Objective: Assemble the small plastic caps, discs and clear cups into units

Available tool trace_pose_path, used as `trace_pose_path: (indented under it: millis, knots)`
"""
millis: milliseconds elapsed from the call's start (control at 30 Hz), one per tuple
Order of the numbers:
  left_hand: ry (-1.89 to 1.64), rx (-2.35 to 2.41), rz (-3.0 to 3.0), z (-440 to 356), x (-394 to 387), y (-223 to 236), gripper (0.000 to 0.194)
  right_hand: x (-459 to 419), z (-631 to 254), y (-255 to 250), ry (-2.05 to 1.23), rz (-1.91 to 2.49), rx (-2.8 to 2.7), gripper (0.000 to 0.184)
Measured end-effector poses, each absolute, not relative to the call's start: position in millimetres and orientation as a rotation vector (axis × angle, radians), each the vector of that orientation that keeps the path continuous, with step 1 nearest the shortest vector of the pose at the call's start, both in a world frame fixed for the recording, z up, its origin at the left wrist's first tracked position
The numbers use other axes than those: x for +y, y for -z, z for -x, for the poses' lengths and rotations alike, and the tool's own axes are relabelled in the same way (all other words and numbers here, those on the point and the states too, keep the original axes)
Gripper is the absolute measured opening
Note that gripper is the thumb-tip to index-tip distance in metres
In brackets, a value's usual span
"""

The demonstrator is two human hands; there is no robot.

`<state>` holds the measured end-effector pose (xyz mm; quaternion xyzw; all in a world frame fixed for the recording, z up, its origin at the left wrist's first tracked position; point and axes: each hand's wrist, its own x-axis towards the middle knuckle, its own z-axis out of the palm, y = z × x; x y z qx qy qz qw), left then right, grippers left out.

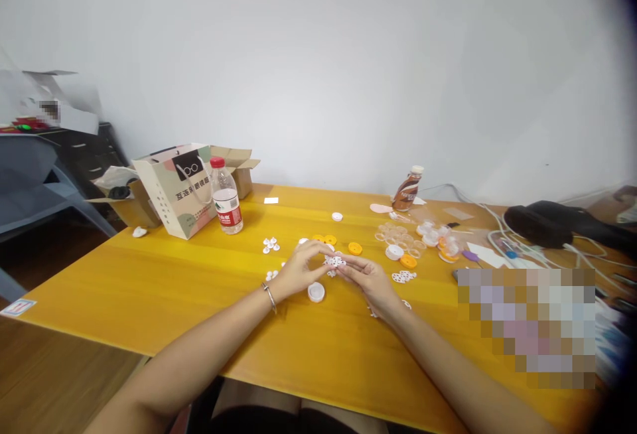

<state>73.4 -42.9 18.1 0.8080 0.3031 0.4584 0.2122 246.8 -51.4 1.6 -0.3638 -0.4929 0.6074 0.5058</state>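
Note:
Both hands meet over the middle of the table, pinching a small white openwork plastic piece (335,261) between their fingertips. My left hand (301,268) grips it from the left, with fingers curved over the top. From the right, my right hand (371,280) has thumb and fingers closed on the same piece. Just below lies a round white cap (316,292). Behind the hands are orange discs (355,248). Left of them sit several white knob-like pieces (271,245). More white openwork pieces (404,277) lie to the right, some partly hidden under my right wrist.
Transparent round covers (398,236) lie at right of centre, near a brown bottle (407,188). A water bottle (227,198), a paper bag (176,192) and cardboard boxes (239,167) stand at the left. Cables (497,241) and a black object (537,223) crowd the right side.

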Motion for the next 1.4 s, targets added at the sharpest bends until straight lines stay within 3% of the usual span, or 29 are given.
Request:
trace_pose_path:
  millis: [467,733,933,1167,1400]
  knots:
    - [-1.273,0.862,-2.167,-82.8,-51.0,-17.7,0.02,-53.2,-243.9,-1.8,-1.348,0.903,-1.194,0.018]
    - [-1.285,0.908,-1.637,-94.2,-48.2,-8.4,0.018,-56.1,-241.5,-0.9,-1.404,0.863,-1.148,0.019]
    - [-1.374,0.964,-1.749,-82.1,-42.8,-12.2,0.016,-58.1,-240.1,-2.7,-1.29,0.907,-1.366,0.03]
    - [-0.588,0.814,-2.292,-44.6,-40.7,-40.7,0.016,-67.3,-236.9,5.9,-0.638,1.108,-2.105,0.04]
    - [-0.455,0.796,-2.364,-44.1,-43.8,-40.4,0.016,-67.1,-234.0,11.2,-0.522,1.132,-2.209,0.029]
